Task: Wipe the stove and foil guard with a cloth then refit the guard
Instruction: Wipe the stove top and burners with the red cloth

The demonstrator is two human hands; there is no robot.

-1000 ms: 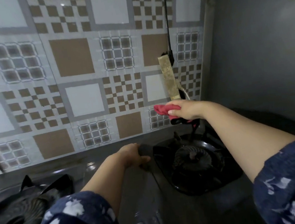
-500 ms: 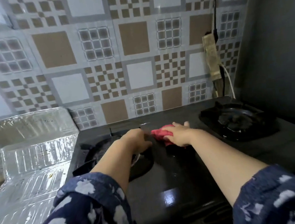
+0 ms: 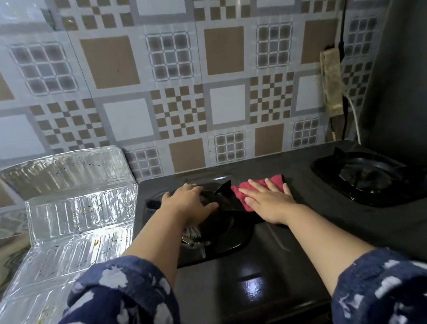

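Note:
A black two-burner stove fills the middle and right. My right hand lies flat, fingers spread, pressing a red cloth onto the stove top between the burners. My left hand grips the black pan support of the left burner. The silver foil guard stands unfolded to the left of the stove, its lower panels spotted with grease and crumbs.
The right burner with its pan support sits at the far right. A patterned tile wall runs behind. A dirty strip and cables hang in the right corner beside a dark side wall.
My right hand came down from the wall corner to the stove top and now presses the cloth flat between the burners. The view swung left, bringing the foil guard in.

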